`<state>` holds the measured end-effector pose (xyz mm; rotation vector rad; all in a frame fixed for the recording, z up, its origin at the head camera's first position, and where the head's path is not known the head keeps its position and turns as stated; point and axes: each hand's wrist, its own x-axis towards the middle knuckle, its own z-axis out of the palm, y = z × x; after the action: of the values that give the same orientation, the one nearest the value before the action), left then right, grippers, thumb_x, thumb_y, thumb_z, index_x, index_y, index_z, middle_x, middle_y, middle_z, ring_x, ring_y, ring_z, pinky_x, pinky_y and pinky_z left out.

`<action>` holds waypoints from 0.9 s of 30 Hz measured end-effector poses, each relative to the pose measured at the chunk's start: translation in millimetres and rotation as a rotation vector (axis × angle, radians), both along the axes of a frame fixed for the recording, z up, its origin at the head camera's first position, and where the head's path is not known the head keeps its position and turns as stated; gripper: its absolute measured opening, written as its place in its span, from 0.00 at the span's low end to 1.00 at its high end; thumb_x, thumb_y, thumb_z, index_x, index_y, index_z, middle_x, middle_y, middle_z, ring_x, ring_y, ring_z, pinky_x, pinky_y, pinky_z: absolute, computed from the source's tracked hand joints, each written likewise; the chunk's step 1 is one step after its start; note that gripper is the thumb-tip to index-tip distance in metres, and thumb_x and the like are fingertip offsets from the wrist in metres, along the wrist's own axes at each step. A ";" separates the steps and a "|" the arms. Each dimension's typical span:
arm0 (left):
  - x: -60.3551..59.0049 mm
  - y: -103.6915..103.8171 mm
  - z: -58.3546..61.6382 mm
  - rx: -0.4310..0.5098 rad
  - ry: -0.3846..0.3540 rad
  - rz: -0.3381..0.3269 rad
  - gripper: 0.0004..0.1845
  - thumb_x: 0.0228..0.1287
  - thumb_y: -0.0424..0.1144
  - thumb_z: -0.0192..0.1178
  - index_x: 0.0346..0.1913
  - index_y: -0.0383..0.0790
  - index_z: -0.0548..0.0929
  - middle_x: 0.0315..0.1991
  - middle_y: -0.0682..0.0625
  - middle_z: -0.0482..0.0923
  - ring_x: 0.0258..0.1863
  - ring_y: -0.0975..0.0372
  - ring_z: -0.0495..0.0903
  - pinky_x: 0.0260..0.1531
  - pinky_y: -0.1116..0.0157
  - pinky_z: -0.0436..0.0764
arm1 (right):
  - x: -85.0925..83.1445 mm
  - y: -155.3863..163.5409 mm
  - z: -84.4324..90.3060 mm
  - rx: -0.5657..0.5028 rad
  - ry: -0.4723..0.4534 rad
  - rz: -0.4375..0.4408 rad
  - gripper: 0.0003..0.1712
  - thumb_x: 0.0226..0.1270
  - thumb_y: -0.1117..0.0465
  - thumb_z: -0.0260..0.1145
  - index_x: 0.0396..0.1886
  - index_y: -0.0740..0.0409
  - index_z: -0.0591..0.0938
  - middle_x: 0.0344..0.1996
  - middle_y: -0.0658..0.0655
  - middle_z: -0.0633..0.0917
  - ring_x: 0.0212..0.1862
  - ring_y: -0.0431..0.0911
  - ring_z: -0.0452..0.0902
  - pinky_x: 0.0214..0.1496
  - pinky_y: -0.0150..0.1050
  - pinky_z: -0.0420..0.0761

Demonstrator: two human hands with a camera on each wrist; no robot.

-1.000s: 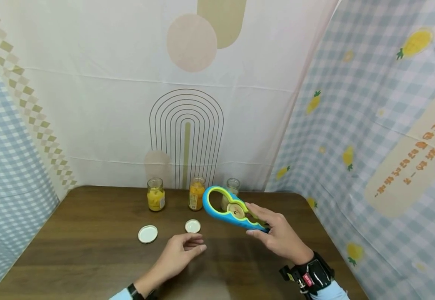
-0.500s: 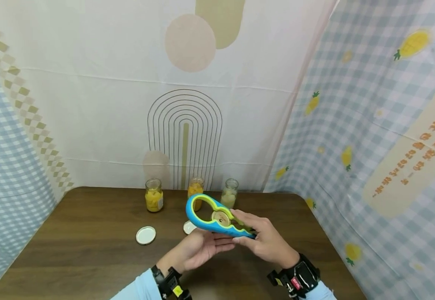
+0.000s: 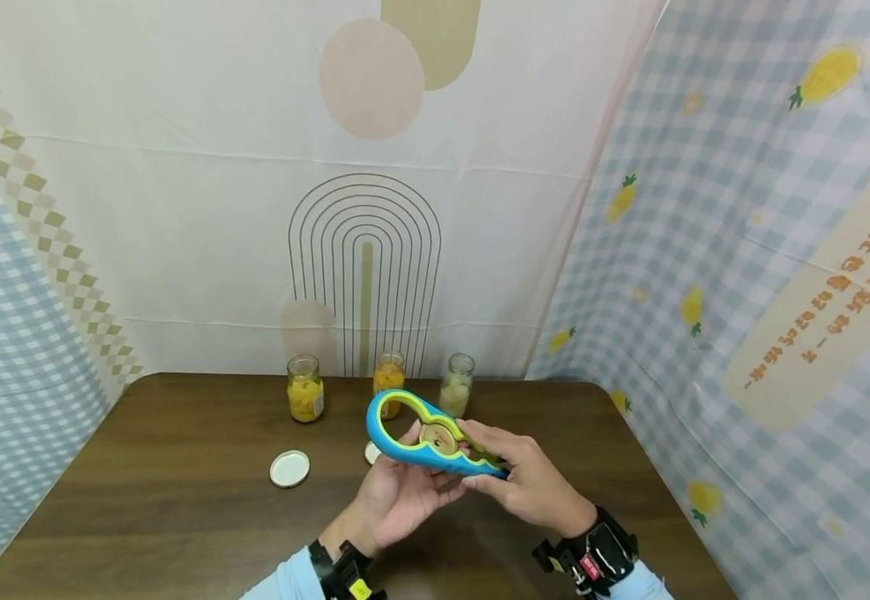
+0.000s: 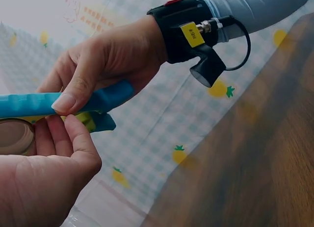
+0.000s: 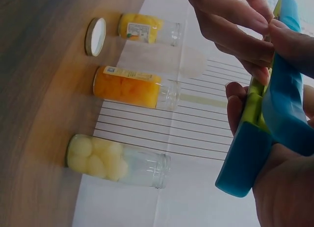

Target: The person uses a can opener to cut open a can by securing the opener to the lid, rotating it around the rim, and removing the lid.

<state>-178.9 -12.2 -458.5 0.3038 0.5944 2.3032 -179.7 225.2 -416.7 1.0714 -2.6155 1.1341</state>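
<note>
My right hand (image 3: 536,487) grips the handles of a blue and green jar opener (image 3: 422,455), thumb on the near side. A round gold-coloured jar lid (image 3: 437,438) sits within the opener's inner green edge, also visible in the left wrist view as a lid (image 4: 14,137) at the left edge. Palm up beneath the opener, my left hand (image 3: 405,504) has its thumb and fingertips about the lid's sides. In the left wrist view its fingers (image 4: 60,138) are curled up beside the lid. The opener partly hides these fingertips in the head view.
Three lidless glass jars stand at the table's back: a yellow-fruit jar (image 3: 305,396), an orange-fruit jar (image 3: 387,377) and a pale-fruit jar (image 3: 456,390). A white-lined lid (image 3: 289,469) lies on the table (image 3: 142,492); another lid (image 3: 372,452) is partly hidden. Cloth hangs around.
My right hand has brought the opener and lid left and lower. My left hand has moved right, turned palm up and come under the opener, its fingers reaching the lid.
</note>
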 end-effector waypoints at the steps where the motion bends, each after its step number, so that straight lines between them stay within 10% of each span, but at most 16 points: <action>1: 0.1 0.1 0.2 -0.009 0.011 0.002 0.29 0.86 0.63 0.38 0.71 0.48 0.70 0.62 0.49 0.82 0.65 0.57 0.80 0.68 0.60 0.79 | 0.1 0.2 0.0 0.001 -0.001 0.000 0.42 0.68 0.57 0.78 0.80 0.55 0.73 0.76 0.58 0.78 0.76 0.56 0.75 0.73 0.53 0.80; 27: -9.7 -0.7 -6.4 -0.048 0.089 -0.018 0.25 0.88 0.58 0.43 0.71 0.46 0.74 0.62 0.47 0.86 0.65 0.54 0.86 0.68 0.55 0.83 | 5.1 10.2 -3.3 -0.014 -0.009 -0.035 0.41 0.69 0.54 0.77 0.80 0.51 0.73 0.76 0.57 0.78 0.76 0.57 0.75 0.72 0.47 0.82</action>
<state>-188.6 -12.9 -465.0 0.3891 0.6877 2.2641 -174.6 235.4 -420.0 1.0158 -2.6183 1.1512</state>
